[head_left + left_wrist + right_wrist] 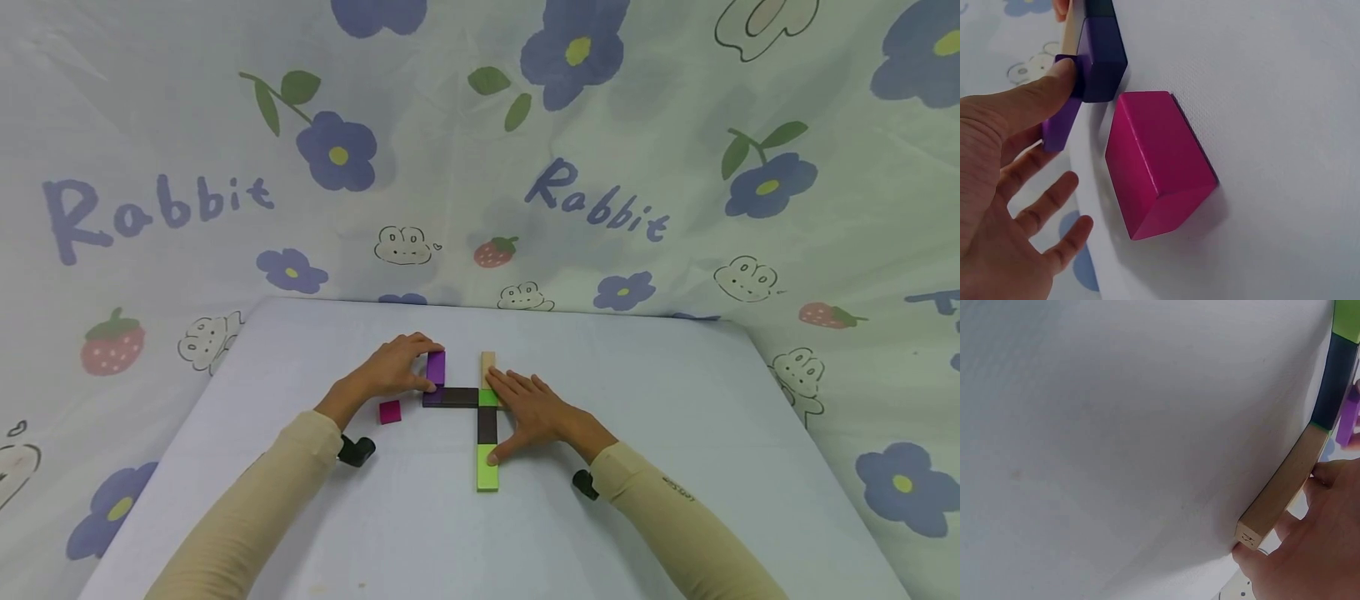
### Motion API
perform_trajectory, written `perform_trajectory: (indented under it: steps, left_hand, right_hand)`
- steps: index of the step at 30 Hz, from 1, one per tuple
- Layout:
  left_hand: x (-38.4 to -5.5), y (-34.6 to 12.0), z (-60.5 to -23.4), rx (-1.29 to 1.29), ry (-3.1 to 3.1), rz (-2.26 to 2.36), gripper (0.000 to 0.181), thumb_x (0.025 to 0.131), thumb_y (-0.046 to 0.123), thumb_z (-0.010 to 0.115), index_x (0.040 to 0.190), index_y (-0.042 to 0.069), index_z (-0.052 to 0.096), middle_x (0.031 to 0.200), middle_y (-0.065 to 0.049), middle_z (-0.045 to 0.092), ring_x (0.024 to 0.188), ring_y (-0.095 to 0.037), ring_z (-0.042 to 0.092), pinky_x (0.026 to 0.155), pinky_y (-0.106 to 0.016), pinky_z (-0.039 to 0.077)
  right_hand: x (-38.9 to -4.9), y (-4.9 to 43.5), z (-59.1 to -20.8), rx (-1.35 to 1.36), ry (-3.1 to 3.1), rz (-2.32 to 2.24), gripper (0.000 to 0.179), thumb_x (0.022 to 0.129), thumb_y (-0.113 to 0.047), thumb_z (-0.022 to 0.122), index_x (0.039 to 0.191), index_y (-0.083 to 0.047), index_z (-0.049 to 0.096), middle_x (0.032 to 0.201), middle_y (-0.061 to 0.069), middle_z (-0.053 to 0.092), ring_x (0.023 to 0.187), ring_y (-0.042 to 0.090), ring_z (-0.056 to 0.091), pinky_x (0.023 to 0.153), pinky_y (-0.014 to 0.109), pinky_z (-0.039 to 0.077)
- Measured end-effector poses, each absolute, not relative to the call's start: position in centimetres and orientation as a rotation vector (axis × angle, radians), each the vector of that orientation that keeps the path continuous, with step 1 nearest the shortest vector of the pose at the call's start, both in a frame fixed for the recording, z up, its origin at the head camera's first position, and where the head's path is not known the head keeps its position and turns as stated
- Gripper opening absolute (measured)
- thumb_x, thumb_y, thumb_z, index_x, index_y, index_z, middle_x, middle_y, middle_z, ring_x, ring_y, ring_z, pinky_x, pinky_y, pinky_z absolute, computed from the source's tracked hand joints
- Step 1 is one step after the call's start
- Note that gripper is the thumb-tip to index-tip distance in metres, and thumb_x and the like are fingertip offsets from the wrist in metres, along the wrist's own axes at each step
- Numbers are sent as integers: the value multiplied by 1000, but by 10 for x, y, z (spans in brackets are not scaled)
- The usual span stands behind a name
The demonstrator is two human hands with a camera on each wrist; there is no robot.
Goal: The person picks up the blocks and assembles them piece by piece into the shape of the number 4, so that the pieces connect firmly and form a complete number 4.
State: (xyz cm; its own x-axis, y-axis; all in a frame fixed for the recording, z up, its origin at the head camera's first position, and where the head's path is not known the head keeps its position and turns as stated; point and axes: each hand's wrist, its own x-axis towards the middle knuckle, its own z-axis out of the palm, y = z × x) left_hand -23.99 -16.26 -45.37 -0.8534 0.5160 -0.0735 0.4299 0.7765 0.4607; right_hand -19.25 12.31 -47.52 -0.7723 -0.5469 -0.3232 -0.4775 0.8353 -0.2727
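Observation:
My left hand (390, 367) pinches a purple block (437, 367) between thumb and fingers, at the left end of a row of dark blocks (459, 397). In the left wrist view the thumb presses on this purple block (1060, 128), beside a dark purple block (1105, 62). My right hand (536, 412) lies with spread fingers over the right side of the cross-shaped layout. Its fingertips touch a pale wooden block (488, 361), and its thumb rests on a lime green block (487, 478). A green piece (487, 398) marks the crossing, above another dark block (487, 427). The right hand partly hides a wooden block (1282, 487).
A loose magenta block (390, 412) stands on the white table (405, 533), left of the layout and near my left wrist. Behind the table hangs a cloth (442, 167) printed with flowers and rabbits.

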Motion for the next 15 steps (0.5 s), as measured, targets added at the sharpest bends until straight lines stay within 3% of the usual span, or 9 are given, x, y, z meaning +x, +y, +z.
perform_trajectory:
  steps: [15]
  left_hand:
    - [-242, -163, -457, 749, 2767, 629, 69, 84, 28, 84, 143, 8, 56, 143, -16, 53, 135, -40, 44, 110, -65, 34]
  right_hand:
    - [-192, 123, -475, -766, 2626, -243, 135, 63, -81, 75, 164, -22, 8, 170, -4, 7, 155, 25, 10, 123, 54, 8]
